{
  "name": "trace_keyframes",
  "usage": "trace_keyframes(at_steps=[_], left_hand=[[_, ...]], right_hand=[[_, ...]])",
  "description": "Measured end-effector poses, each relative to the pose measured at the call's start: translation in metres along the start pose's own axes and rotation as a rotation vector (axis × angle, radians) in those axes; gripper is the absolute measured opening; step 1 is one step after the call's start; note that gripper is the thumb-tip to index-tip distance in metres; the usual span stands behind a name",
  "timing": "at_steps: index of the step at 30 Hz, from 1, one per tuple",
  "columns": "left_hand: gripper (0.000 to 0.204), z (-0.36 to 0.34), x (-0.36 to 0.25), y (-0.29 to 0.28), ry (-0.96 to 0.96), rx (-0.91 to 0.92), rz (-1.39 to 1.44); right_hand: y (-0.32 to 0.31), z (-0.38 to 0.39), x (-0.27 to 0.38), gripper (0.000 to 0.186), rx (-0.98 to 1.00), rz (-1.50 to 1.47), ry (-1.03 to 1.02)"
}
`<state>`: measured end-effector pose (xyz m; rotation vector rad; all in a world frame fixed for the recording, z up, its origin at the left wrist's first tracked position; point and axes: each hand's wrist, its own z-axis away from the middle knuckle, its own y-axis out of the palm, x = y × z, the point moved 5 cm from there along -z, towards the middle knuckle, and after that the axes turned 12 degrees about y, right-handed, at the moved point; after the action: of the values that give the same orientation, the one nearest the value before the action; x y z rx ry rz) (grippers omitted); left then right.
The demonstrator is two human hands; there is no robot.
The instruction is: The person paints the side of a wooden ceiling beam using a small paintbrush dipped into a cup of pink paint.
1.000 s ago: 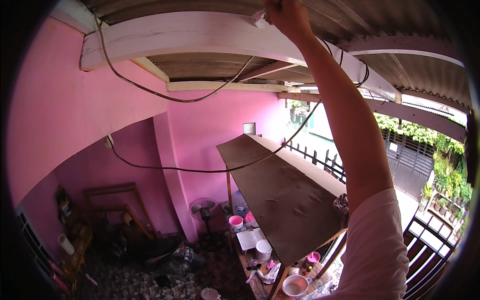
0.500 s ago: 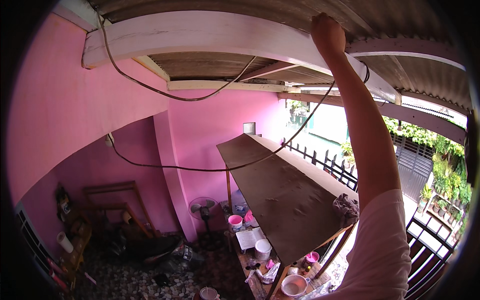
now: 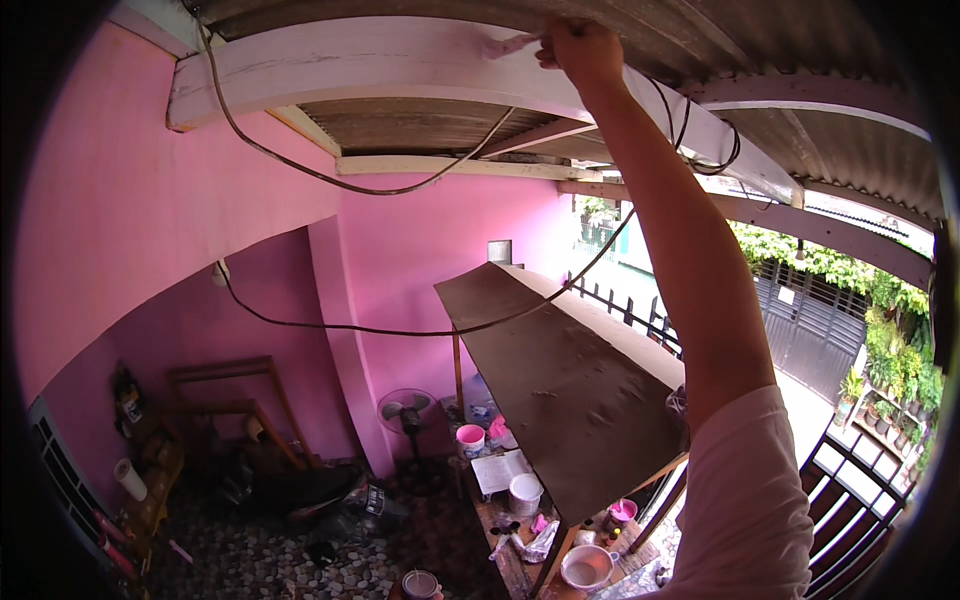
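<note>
The right hand [image 3: 586, 56] has fingers curled closed, seemingly around a small, pale-pink, crumpled cloth [image 3: 510, 46] at the upper edge of the long white beam [image 3: 380, 66]. This cloth is probably light, soft, best held by its bunched end. The left hand is not visible.

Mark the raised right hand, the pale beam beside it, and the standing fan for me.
Right hand [image 3: 588, 58]: head view, on the back of the hand.
Pale beam [image 3: 380, 62]: head view, on its broad side face.
Standing fan [image 3: 407, 412]: head view, on its round head.
</note>
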<state>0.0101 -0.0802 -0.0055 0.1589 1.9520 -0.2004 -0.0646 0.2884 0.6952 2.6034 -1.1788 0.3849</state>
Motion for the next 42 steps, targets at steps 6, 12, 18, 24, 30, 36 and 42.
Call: trace_keyframes(at_steps=[6, 12, 18, 24, 30, 36, 42], left_hand=[[0.048, 0.004, -0.013, 0.0, -0.016, -0.055, 0.068], [0.049, 0.002, 0.025, -0.007, -0.261, -0.129, 0.474], [0.054, -0.003, 0.024, -0.016, 0.008, 0.013, 0.068], [0.061, -0.021, 0.03, -0.009, 0.006, -0.076, 0.301], [0.065, -0.042, 0.006, -0.003, -0.003, 0.006, 0.319], [0.065, -0.043, 0.001, -0.003, 0.066, 0.016, 0.217], [0.067, -0.039, 0.007, 0.004, 0.08, 0.106, 0.244]], right_hand=[[-0.063, 0.02, 0.008, 0.031, -0.495, 0.806, -0.41], [-0.004, 0.053, 0.013, 0.023, -0.249, 0.676, -0.573], [0.008, 0.124, 0.048, 0.027, 0.008, -0.195, -0.078], [-0.013, 0.293, 0.021, 0.032, 0.316, -0.383, 0.353], [-0.024, 0.476, -0.014, 0.026, 0.657, -0.358, 0.89], [-0.022, 0.55, -0.022, 0.019, 0.749, -0.312, 1.041], [-0.013, 0.568, -0.016, 0.009, 0.83, -0.146, 0.796]])
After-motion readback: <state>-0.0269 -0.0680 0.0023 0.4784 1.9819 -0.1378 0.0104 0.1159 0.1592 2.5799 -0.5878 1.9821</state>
